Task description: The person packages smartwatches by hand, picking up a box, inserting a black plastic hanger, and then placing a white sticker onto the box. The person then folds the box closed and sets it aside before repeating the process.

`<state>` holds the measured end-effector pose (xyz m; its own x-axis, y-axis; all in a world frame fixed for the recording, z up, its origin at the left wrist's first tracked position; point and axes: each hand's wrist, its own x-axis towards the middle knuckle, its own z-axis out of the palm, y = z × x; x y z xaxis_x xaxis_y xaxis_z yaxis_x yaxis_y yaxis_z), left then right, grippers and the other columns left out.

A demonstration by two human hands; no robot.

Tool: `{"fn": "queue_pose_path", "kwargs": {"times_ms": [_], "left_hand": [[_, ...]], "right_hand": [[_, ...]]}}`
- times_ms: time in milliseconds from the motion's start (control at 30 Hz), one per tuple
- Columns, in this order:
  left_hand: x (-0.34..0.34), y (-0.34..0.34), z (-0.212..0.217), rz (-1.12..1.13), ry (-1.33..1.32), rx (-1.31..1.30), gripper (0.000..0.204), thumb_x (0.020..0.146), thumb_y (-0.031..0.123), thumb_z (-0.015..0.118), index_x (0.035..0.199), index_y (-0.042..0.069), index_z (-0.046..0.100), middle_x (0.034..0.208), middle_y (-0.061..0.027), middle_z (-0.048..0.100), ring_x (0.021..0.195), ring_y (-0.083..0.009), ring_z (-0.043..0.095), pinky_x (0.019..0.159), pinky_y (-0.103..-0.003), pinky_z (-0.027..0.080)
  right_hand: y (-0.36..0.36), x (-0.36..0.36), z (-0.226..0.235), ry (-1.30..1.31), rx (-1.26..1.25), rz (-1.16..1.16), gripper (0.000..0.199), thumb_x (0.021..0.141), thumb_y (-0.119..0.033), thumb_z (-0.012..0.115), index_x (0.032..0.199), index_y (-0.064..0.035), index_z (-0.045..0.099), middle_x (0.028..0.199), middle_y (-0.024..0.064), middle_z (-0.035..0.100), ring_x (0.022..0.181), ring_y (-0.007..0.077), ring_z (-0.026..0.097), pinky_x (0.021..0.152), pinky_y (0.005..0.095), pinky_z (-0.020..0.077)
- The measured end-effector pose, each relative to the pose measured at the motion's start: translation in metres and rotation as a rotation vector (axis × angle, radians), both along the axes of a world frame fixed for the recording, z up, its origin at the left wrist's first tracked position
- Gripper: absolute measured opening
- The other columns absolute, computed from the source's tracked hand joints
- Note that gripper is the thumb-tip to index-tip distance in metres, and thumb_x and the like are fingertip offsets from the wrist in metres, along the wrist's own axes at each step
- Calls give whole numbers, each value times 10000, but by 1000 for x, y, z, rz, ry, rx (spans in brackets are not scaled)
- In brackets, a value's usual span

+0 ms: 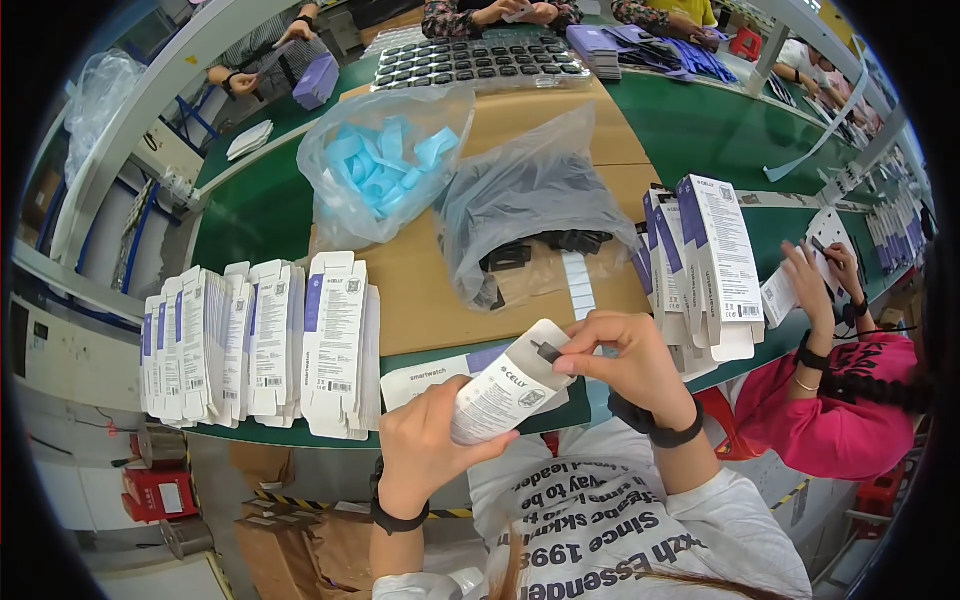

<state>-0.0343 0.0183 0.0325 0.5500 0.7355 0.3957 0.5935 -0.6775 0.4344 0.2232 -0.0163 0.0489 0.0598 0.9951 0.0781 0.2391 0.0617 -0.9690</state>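
My left hand [432, 440] grips a white printed card sleeve [505, 385] by its lower end, just above the green table's near edge. At the sleeve's upper end my right hand [628, 362] pinches a small black piece [547, 351] with its fingertips. Both wrists wear black bands. Under the sleeve lies a flat white and purple carton [430, 376] on the table.
A row of white cartons [260, 340] stands at the left, another stack [705, 265] at the right. Behind are a clear bag of blue pieces [385, 170], a grey bag of black parts [535, 215] and a tray [480, 62]. A person in pink [845, 400] works at my right.
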Motion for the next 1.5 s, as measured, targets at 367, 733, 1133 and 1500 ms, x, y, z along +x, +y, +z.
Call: {"fn": "queue_pose_path", "kwargs": {"times_ms": [367,733,1133,1500], "left_hand": [[8,-6,8,10,58,77,679,560,444,926,1017,21,654,783,-107,698,650,-239,699,556,-329,548],[9,-8,12,-7,143,113,650,573,441,916,1003,32,649,769,-93,687,642,-236,689,549,-334,543],[15,-5,-4,-33,204,52,666,571,459,910,1009,29,653,793,-92,700,648,-237,694,554,-335,544],[20,-13,-11,-49,162,6,695,559,462,918,1023,23,643,811,-115,703,653,-239,696,563,-331,554]], "right_hand": [[-9,3,-19,381,-212,9,99,847,-3,764,863,38,675,838,46,704,778,80,664,728,208,531],[4,11,-22,453,-212,107,309,765,57,801,1045,30,673,1077,44,620,990,137,662,825,240,548],[-1,10,-45,437,-318,247,460,896,6,693,1326,44,533,1176,105,675,1053,140,649,910,281,526],[-23,15,-37,245,-302,290,505,897,91,610,1386,36,497,1240,110,637,1143,159,613,976,302,498]]}}
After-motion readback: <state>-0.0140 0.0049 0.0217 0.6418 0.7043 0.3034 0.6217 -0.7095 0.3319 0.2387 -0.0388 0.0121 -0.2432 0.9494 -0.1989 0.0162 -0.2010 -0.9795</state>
